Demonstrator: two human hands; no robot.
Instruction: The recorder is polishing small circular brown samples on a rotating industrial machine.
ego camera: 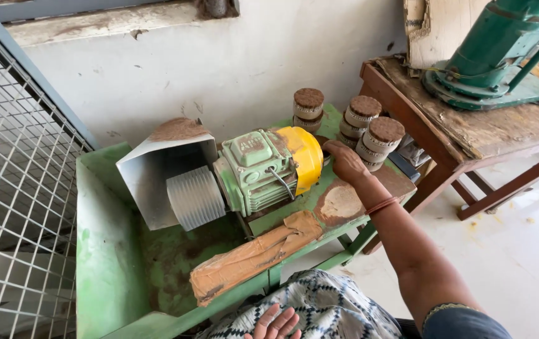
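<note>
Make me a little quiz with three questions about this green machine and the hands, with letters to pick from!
1. Where is the right hand?
A. Beside the motor's yellow end cap
B. On the wire mesh
C. On the wooden table

2. How many stacks of round brown-topped discs stand behind the motor?
A. One
B. Three
C. Six

3. How is the left hand?
A. Gripping a hammer
B. Fingers spread, resting on patterned cloth, holding nothing
C. Inside the metal hopper

Answers:
1. A: the right hand rests on the green bench by the yellow end cap of the motor.
2. B: three stacks of discs stand by the wall.
3. B: its fingers lie open on the patterned cloth at the bottom edge of the view.
</note>
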